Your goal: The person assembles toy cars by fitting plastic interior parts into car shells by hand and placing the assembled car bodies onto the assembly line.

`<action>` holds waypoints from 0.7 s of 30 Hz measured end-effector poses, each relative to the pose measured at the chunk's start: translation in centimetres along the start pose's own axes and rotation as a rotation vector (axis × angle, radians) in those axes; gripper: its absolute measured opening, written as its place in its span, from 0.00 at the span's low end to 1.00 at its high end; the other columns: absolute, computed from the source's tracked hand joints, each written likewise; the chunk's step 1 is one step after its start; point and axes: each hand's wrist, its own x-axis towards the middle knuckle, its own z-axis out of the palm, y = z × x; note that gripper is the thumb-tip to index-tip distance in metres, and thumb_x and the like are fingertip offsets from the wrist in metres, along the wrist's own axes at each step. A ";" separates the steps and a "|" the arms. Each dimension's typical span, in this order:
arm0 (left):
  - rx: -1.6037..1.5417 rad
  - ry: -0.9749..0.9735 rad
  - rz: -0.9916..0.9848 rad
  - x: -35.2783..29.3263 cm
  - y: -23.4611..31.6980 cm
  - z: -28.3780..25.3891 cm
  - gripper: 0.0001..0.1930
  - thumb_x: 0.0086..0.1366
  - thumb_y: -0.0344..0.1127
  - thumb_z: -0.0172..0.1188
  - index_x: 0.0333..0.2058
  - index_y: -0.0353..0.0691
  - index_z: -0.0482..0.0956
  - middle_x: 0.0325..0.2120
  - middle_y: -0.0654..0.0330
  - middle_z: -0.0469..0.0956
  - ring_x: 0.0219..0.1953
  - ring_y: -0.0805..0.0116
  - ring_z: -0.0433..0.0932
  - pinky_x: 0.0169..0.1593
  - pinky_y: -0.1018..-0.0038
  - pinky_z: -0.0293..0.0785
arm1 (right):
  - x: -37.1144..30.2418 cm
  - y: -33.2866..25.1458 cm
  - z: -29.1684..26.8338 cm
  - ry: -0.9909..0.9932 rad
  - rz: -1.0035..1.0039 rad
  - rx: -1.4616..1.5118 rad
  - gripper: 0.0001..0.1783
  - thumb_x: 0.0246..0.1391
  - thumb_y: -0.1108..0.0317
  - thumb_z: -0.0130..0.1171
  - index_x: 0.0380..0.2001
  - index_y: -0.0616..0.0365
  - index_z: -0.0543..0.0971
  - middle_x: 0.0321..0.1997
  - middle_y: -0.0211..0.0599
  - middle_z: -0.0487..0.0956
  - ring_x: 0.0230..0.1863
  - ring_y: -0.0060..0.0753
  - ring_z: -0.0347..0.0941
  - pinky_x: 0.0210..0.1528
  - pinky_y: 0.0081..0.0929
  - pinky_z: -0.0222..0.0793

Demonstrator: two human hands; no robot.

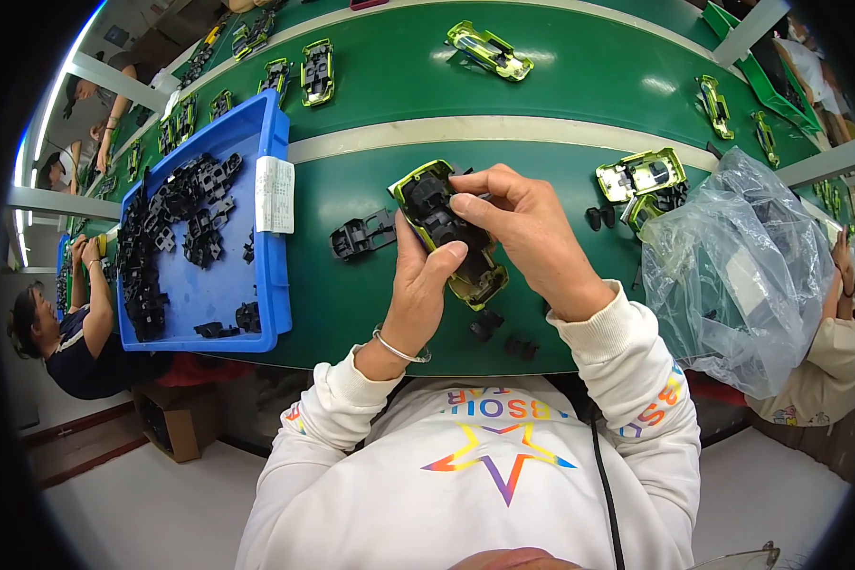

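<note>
A lime-green toy car body (pixel 431 201) with a black inner part is held tilted over the green table. My left hand (pixel 420 290) is closed round its left side, thumb lying on the body's near part. From the right, my right hand (pixel 534 220) grips the far part, thumb pressed on the black piece and index finger at its edge. Whether a separate small part is between those fingers is hidden. Left of the car lies a loose black chassis piece (pixel 363 236). Small black parts (pixel 521 348) rest near the table's front edge.
A blue bin (pixel 274 275) of black parts stands left. Green car bodies (pixel 641 175) and a clear plastic bag (pixel 741 266) are on the right. Beyond a pale rail (pixel 399 138), more toy cars (pixel 489 50) lie on a green surface. Other people sit at both sides.
</note>
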 end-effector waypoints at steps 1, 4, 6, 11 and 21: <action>-0.019 0.028 -0.012 0.0 0.0 0.0 0.29 0.63 0.28 0.52 0.63 0.40 0.57 0.51 0.57 0.70 0.53 0.68 0.72 0.58 0.68 0.71 | 0.2 0.1 0.0 -0.014 0.004 0.004 0.15 0.56 0.67 0.64 0.43 0.66 0.83 0.40 0.35 0.76 0.34 0.23 0.73 0.38 0.23 0.72; 0.004 0.036 -0.017 -0.1 0.0 -0.5 0.28 0.64 0.29 0.51 0.62 0.41 0.58 0.50 0.57 0.71 0.53 0.67 0.73 0.58 0.68 0.71 | 0.2 -0.2 0.0 -0.042 0.030 -0.133 0.16 0.56 0.67 0.64 0.45 0.65 0.83 0.40 0.35 0.77 0.34 0.24 0.73 0.36 0.24 0.72; -0.042 0.049 -0.057 0.0 0.5 -0.4 0.26 0.66 0.30 0.50 0.62 0.41 0.59 0.50 0.57 0.71 0.53 0.66 0.73 0.58 0.67 0.72 | 0.3 0.6 0.2 -0.026 -0.001 -0.108 0.17 0.56 0.67 0.64 0.46 0.64 0.82 0.41 0.36 0.76 0.34 0.24 0.74 0.35 0.25 0.72; -0.259 0.127 -0.090 1.1 0.5 -0.1 0.19 0.76 0.42 0.39 0.59 0.39 0.65 0.50 0.55 0.74 0.51 0.63 0.76 0.58 0.63 0.71 | -1.8 0.6 0.8 0.181 -0.555 -0.595 0.23 0.49 0.68 0.68 0.51 0.55 0.77 0.52 0.38 0.75 0.40 0.41 0.76 0.44 0.35 0.72; -0.230 0.091 -0.070 1.7 0.2 -1.0 0.26 0.79 0.49 0.31 0.57 0.34 0.68 0.50 0.51 0.77 0.52 0.61 0.77 0.59 0.65 0.70 | -3.9 -0.5 1.8 0.097 -0.753 -1.201 0.25 0.45 0.69 0.67 0.49 0.60 0.78 0.42 0.34 0.79 0.46 0.36 0.73 0.53 0.35 0.65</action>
